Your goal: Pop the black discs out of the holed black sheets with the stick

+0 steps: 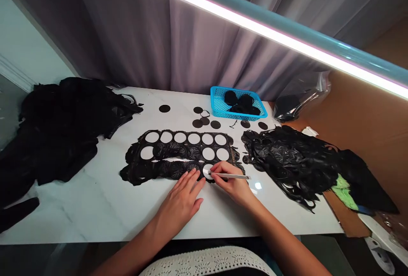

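Observation:
My left hand (183, 197) lies flat with fingers stretched out, its fingertips on the lower strip of black sheet material (165, 170). In my right hand (235, 187) is a slim, pale, pen-shaped tool (232, 176), held in a writing grip. Its tip meets the rim of a white round opening (207, 170) in that strip, just right of my left fingertips; whether it is a blade or a pen point cannot be made out. Above lies more black sheet (191, 153) with rows of round openings, several showing white and others still filled with black.
Loose black discs (165, 108) lie toward the back. A blue basket (214, 102) there holds black pieces. Black fabric (63, 127) is heaped at left; black scraps (287, 157) pile up at right, near a clear plastic bag (306, 93). A lit tube lamp (255, 23) hangs overhead.

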`<state>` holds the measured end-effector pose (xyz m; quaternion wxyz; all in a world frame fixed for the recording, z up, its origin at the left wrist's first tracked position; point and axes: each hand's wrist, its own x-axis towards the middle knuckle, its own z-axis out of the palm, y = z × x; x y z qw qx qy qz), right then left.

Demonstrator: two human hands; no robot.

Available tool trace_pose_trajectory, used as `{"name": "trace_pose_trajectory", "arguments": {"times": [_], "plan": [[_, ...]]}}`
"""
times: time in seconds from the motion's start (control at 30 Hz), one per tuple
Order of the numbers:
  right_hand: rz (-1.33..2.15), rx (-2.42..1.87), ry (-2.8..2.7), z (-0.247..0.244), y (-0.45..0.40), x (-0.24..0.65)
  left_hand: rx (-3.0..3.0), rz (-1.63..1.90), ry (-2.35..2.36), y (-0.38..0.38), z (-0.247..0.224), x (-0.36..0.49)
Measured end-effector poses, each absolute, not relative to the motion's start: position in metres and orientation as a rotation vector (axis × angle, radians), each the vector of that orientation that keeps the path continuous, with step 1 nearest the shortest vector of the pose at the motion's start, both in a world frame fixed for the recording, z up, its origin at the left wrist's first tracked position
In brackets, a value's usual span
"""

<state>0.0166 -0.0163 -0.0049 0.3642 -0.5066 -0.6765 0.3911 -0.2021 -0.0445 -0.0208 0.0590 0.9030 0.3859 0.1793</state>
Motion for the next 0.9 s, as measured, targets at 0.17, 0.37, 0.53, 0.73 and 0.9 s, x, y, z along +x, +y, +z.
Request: {"name": "trace_pose_trajectory", "arguments": {"times": [0.17, 0.37, 0.53, 0.73, 0.9], "plan": [[1.022, -1.283, -1.820, -0.004, -0.020, 0.016, 2.748, 0.498, 1.207, -0.043, -0.028, -0.195], [0.951, -1.260, -1.894, -0.008, -0.020, 0.014, 2.770, 0.520, 1.208, -0.044, -0.028, -0.195], [0.895, -1.251, -1.975, -0.012, -0.021, 0.014, 2.760, 0.528, 1.214, -0.045, -0.029, -0.195], [0.550, -1.236, -2.275, -0.013, -0.030, 0.007, 2.726, 0.574, 1.217, -0.045, -0.029, -0.192], [0.269, -1.195, -2.464, -0.015, -0.034, 0.002, 2.672, 0.625, 1.250, -0.045, -0.027, -0.188]]}}
